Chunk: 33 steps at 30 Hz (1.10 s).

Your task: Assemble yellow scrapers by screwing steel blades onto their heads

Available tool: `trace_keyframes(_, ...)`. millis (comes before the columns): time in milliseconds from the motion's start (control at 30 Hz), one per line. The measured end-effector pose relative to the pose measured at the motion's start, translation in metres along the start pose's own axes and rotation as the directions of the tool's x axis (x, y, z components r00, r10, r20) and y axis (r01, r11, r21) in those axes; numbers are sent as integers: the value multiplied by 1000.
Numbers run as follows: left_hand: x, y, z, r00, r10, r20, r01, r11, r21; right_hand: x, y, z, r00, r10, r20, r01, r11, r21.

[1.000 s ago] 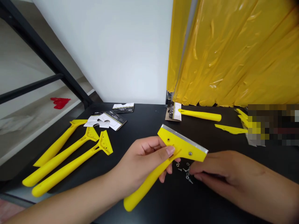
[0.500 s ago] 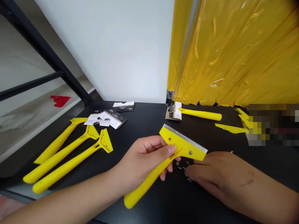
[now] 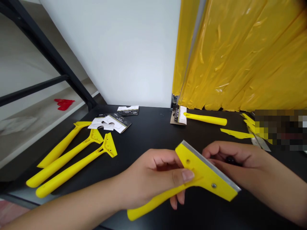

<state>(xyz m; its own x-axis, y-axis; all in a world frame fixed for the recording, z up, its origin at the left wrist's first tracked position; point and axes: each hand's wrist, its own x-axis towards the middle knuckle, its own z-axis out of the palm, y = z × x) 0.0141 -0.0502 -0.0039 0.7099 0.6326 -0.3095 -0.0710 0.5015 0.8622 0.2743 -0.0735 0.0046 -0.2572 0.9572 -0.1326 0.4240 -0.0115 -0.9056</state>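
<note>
My left hand (image 3: 158,179) is closed around the neck of a yellow scraper (image 3: 203,172), thumb on its upper face. A metal blade (image 3: 212,166) runs along the head's far edge. One hole in the head looks unfilled, while a screw (image 3: 214,185) sits in the other. Just beyond the blade, my right hand (image 3: 242,159) is closed, its fingertips partly hidden by the scraper head. Something small and black (image 3: 230,159) shows between its fingers and palm; what the fingertips pinch cannot be made out.
Several yellow scraper handles (image 3: 72,172) lie at the left, near cardboard header cards (image 3: 117,123). A carded scraper (image 3: 206,118) rests at the back. Yellow head plates (image 3: 236,133) and loose blades (image 3: 262,143) lie at the right. Yellow plastic sheeting (image 3: 240,57) hangs behind.
My right hand has risen from the small screws and nuts on the table to the scraper's blade edge. My left hand has moved the scraper right and turned its head clockwise.
</note>
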Motion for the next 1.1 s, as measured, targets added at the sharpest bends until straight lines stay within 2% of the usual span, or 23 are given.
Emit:
trace_keyframes(100, 0, -4, 2, 999, 0, -32, 0, 1000, 11, -1, 3, 0, 977, 166, 136, -203, 921, 332)
trace_keyframes(167, 1, -5, 2, 998, 29, -61, -28, 1000, 13, -1, 8, 1, 960, 189, 208, -269, 831, 487)
trace_keyframes(233, 2, -4, 1, 993, 78, -94, -77, 997, 8, -2, 13, 1, 954, 158, 256, -287, 736, 613)
trace_keyframes(433, 3, 0, 1, 980, 166, -114, -169, 985, -15, -8, 32, 0, 922, 119, 368, -374, 512, 773)
trace_keyframes(567, 4, -1, 2, 970, 202, -132, -208, 978, -33, -15, 50, -1, 904, 55, 423, -406, 417, 813)
trace_keyframes(667, 4, -3, 2, 975, 186, -123, -189, 982, -15, -17, 56, -1, 886, 20, 464, -436, 378, 816)
trace_keyframes(800, 4, -4, 1, 984, 151, -93, -151, 988, 10, -15, 51, 2, 875, 36, 482, -462, 354, 813)
trace_keyframes(967, 5, -4, 0, 990, 128, -61, -127, 992, 28, -11, 40, 6, 861, 13, 509, -474, 386, 791)
trace_keyframes(1100, 6, -3, 0, 992, 121, -46, -119, 992, 45, -10, 36, 5, 868, 20, 495, -462, 394, 794)
